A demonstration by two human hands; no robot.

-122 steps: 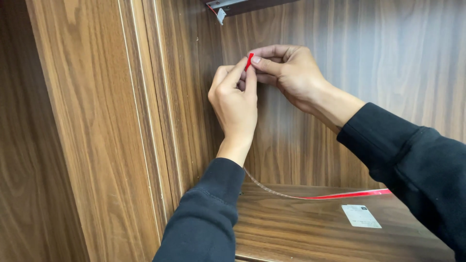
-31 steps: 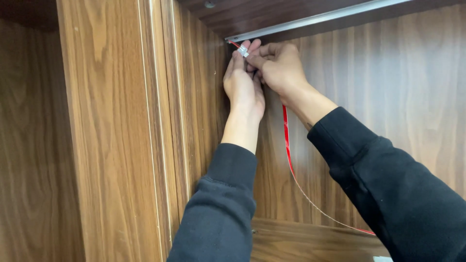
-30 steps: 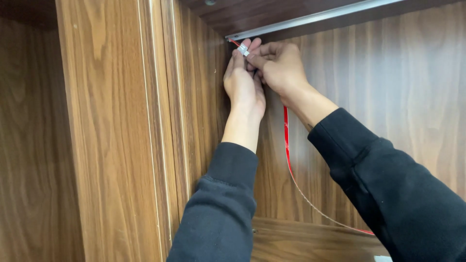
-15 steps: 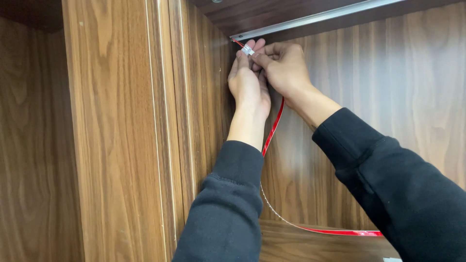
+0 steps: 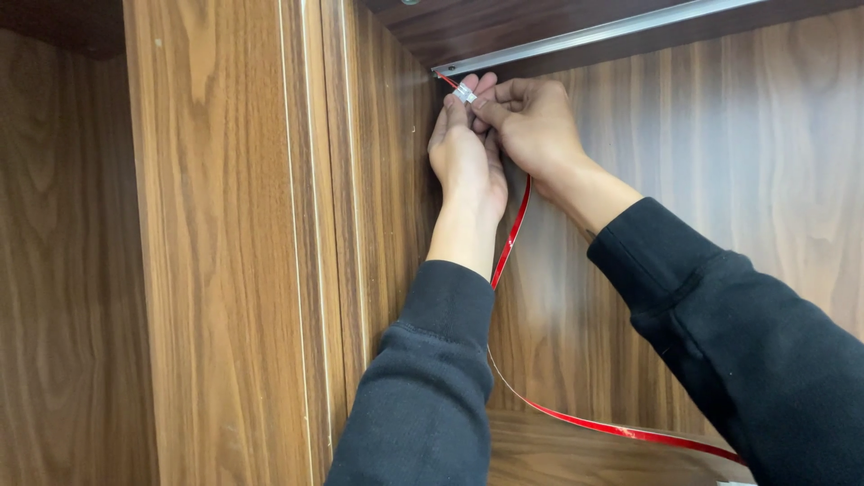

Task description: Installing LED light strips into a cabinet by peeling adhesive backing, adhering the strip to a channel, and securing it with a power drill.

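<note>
Both hands are raised into the top left corner of a dark walnut cabinet. My left hand (image 5: 466, 157) and my right hand (image 5: 531, 121) pinch a small white connector (image 5: 464, 93) at the end of a thin red strip (image 5: 509, 238), right below the end of a silver metal channel (image 5: 594, 36) under the cabinet top. The red strip hangs down between my forearms, curves along the back panel and runs right across the shelf (image 5: 576, 454). Both arms wear black sleeves.
A wood side panel (image 5: 225, 252) with vertical grooves stands at the left, with a darker recess beyond it. The wood back panel (image 5: 756, 171) fills the right. The cabinet top (image 5: 504, 22) is just above the hands.
The hands rose from mid height to the top corner under the metal channel. The red strip, first lying on the shelf, now hangs from the fingers; over the last second it swung slightly.
</note>
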